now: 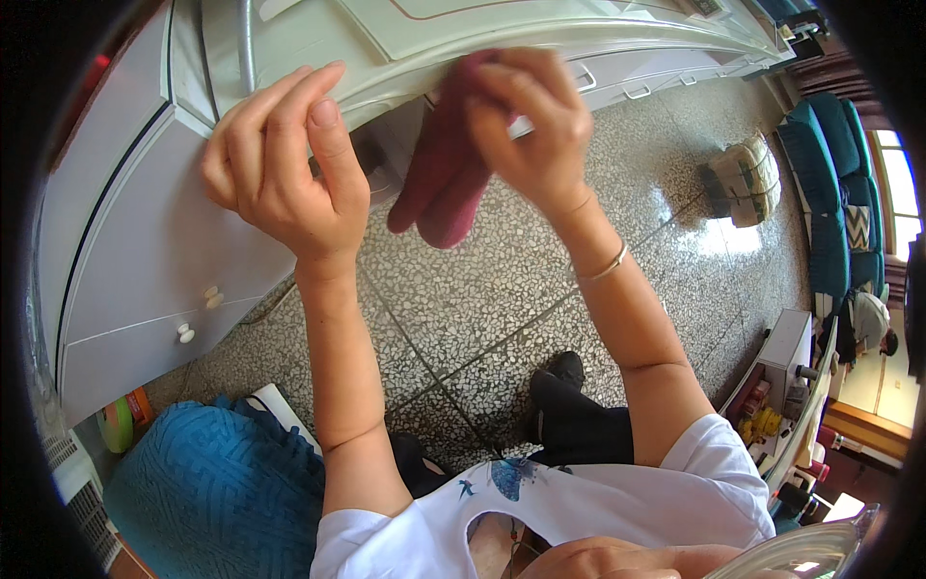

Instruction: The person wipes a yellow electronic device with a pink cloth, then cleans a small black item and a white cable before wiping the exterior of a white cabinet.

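A pair of dark red knitted items, apparently socks [452, 170], dangles from my right hand [539, 123], pinched near the upper end. Their lower ends hang freely over the terrazzo floor, beside the front edge of the pale table [405, 69]. The grip is slightly blurred, and the fingers cover part of the fabric. My left hand [293, 155] is raised to the left, apart from the socks, at the table's near edge. Its fingers are loosely curled with the thumb away from them, and nothing shows in it.
A grey cabinet [181, 217] with small knobs stands at left. A blue-covered seat [210, 492] is at lower left. Across the terrazzo floor [492, 289] sit a tied bundle [745, 181] and a teal sofa [828, 203]. Another person [868, 318] is at far right.
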Available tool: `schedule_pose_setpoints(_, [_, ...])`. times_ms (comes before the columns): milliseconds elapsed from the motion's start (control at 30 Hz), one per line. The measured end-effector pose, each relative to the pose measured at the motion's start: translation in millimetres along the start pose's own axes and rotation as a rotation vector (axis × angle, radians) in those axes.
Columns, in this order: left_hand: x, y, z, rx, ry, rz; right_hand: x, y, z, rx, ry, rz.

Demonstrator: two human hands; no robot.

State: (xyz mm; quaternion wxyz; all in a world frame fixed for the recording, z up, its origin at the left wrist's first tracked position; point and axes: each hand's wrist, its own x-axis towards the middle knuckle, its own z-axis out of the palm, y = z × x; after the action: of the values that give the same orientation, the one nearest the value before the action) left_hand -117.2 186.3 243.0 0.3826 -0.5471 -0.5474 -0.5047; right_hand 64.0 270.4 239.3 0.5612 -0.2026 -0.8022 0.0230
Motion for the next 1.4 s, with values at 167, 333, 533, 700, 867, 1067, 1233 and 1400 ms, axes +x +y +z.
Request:
schedule_pose_setpoints(167, [-3, 3, 1, -0.028, -0.019, -0.011, -8, 22, -13, -0.089, 0.098, 0.125])
schedule_pose_setpoints(333, [2, 6, 3, -0.005, -0.008, -0.011, -4, -6, 5, -0.083, 0.103, 0.000])
schedule_pose_setpoints(533, [1, -1, 4, 0.102, 0.020, 0.061, -12, -36, 17, 0.020, -0.041, -0.039])
schedule_pose_setpoints(700, [0, -2, 6, 0.148, 0.038, 0.109, -11, -28, 15, 0.120, -0.001, 0.016])
schedule_pose_setpoints(867, [2, -1, 6, 0.160, 0.039, 0.109, -5, -21, 12, 0.142, 0.002, 0.012])
schedule_pose_setpoints(1067, [2, -5, 4, 0.164, 0.025, 0.144, 2, -2, 5, 0.049, 0.088, 0.007])
schedule_pose_setpoints(1233, [1, -5, 5, 0.203, 0.010, 0.192, 1, 49, -18, -0.160, 0.286, 0.162])
schedule_pose_setpoints(1400, [0, -7, 7, 0.192, 0.027, 0.152, 3, 66, -26, -0.364, 0.435, 0.329])
